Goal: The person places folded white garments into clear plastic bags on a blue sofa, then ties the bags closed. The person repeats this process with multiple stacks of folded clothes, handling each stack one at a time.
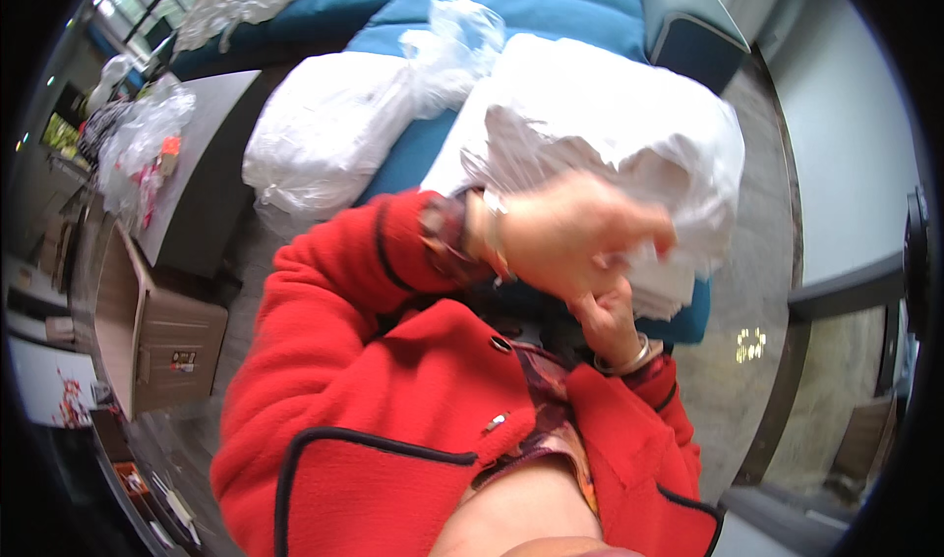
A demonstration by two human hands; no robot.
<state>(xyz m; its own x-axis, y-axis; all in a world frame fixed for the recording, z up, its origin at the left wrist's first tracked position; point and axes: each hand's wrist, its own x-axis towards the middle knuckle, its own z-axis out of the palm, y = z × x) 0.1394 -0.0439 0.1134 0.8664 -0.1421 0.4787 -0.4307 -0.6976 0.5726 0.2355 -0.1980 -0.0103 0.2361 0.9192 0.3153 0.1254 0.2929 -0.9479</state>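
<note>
My left hand (579,232), blurred, reaches across from the left over the front of a large white plastic bag (597,92). Just below it, my right hand (613,325) has its fingers bent up close to the left palm. Something thin and pale shows between them; whether either hand grips it cannot be told. Beside the right hand, the layered edge of a white stack (664,288) pokes out from under the large bag. Another full white plastic bag (324,129) lies to the left, with a crumpled clear plastic bag (457,52) between the two. All rest on a blue cushioned sofa (509,0).
A grey table (214,114) at the left holds clear plastic bags (151,137) with mixed contents. Below it stands an open brown bin (181,343). More crumpled plastic (236,0) lies at the sofa's back left. A pale wall (848,129) rises at the right.
</note>
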